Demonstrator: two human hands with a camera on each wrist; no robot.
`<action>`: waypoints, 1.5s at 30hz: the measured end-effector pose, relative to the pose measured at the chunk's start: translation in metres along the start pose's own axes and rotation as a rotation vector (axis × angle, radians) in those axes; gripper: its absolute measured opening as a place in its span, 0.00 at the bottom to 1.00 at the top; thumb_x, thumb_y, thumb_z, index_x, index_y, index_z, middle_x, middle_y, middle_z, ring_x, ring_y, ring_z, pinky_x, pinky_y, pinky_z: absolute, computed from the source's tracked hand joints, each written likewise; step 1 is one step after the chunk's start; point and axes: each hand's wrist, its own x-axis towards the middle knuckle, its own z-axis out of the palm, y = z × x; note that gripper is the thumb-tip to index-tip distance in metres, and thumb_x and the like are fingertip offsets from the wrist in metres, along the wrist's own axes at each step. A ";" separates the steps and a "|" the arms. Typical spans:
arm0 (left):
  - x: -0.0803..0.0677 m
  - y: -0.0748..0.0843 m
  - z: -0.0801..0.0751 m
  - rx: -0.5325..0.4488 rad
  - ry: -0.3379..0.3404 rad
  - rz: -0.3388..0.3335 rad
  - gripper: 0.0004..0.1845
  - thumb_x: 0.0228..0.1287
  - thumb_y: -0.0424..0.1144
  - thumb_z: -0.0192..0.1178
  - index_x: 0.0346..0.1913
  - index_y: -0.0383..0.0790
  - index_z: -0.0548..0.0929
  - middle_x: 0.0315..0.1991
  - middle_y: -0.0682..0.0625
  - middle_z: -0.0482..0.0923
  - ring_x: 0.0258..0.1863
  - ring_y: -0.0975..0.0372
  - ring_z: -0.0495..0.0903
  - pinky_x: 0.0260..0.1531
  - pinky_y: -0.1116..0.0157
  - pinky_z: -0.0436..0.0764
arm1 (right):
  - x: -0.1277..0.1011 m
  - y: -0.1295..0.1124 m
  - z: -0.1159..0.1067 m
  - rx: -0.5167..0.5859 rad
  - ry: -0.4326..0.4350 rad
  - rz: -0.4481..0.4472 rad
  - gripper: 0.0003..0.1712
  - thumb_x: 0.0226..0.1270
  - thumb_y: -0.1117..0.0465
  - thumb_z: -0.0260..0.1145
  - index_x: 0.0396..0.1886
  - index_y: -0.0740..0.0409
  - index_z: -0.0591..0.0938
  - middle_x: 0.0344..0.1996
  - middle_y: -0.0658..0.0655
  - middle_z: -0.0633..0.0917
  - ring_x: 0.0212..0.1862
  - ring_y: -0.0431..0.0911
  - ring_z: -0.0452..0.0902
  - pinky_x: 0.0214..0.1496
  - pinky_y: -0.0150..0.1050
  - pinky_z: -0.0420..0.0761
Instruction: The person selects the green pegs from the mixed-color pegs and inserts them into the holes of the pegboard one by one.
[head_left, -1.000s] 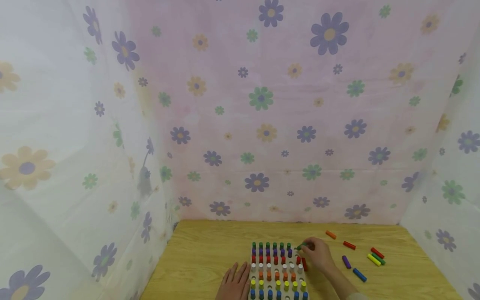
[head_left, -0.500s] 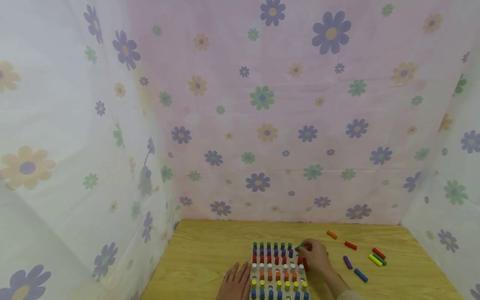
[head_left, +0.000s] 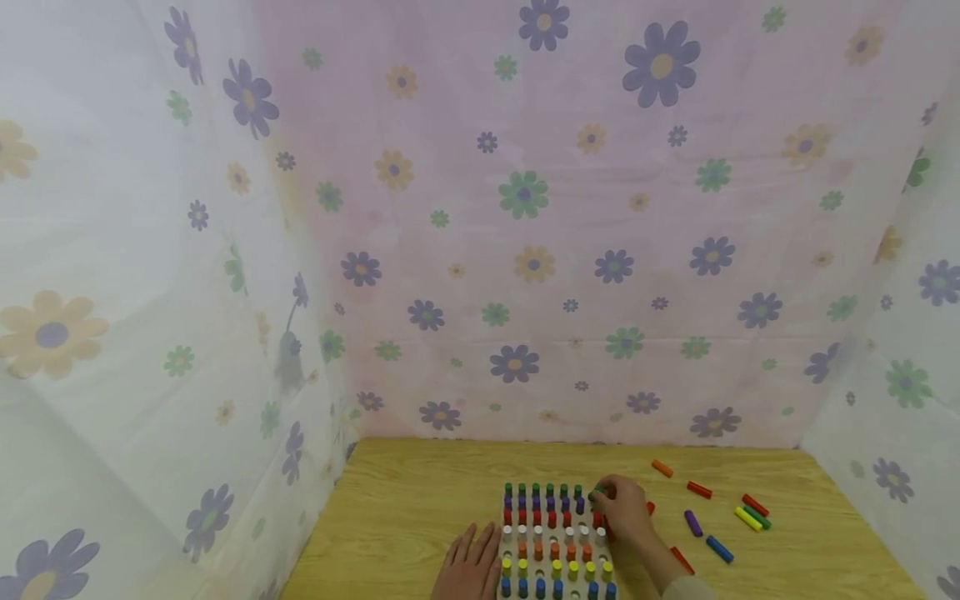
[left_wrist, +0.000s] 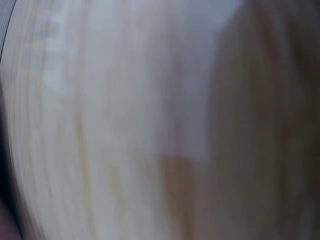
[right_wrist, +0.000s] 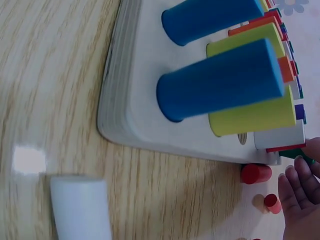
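Observation:
A pale pegboard [right_wrist: 140, 75] carries upright pegs in rows by colour, green at the far end and blue [right_wrist: 220, 80] at the near end. My right hand [head_left: 628, 510] pinches a green peg [head_left: 596, 494] at the board's far right corner, at the end of the green row. In the right wrist view, the fingers [right_wrist: 300, 182] partly hide this peg. On the wooden table, left of the board, my left hand [head_left: 469, 564] lies flat with its fingers spread, fingertips beside the board's edge. The left wrist view is blurred.
Loose pegs lie right of the board: orange [head_left: 662, 468], red [head_left: 699, 490], purple [head_left: 693, 523], blue [head_left: 719, 549], yellow [head_left: 747, 518] and green [head_left: 758, 517]. More red pegs [head_left: 681, 560] lie near the right forearm. A white peg [right_wrist: 81, 210] lies near the board's front corner. Flowered sheets [head_left: 525, 275] enclose the table.
My right hand has shifted slightly left over the board's corner, and the green peg has turned from slanting to more upright. The forearm has moved, uncovering a red peg. My left hand stays put.

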 end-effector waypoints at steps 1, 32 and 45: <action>0.000 0.000 0.000 0.002 -0.003 0.000 0.32 0.84 0.61 0.29 0.77 0.53 0.70 0.74 0.55 0.70 0.73 0.48 0.67 0.72 0.47 0.68 | 0.000 -0.001 0.000 0.001 -0.002 0.005 0.05 0.68 0.69 0.69 0.40 0.67 0.85 0.28 0.53 0.82 0.31 0.44 0.75 0.28 0.34 0.77; 0.003 0.002 -0.006 0.003 -0.030 -0.005 0.32 0.84 0.61 0.30 0.77 0.51 0.70 0.74 0.53 0.70 0.74 0.47 0.66 0.73 0.47 0.67 | -0.007 0.009 -0.035 -0.016 -0.046 -0.058 0.10 0.67 0.66 0.72 0.44 0.67 0.86 0.32 0.51 0.84 0.35 0.43 0.79 0.35 0.38 0.83; 0.002 0.002 -0.005 -0.011 -0.038 -0.018 0.33 0.84 0.61 0.29 0.76 0.51 0.72 0.74 0.53 0.70 0.73 0.47 0.67 0.72 0.46 0.68 | -0.022 0.030 -0.103 -0.064 -0.033 -0.058 0.13 0.71 0.62 0.70 0.49 0.68 0.85 0.34 0.53 0.84 0.35 0.43 0.78 0.31 0.33 0.80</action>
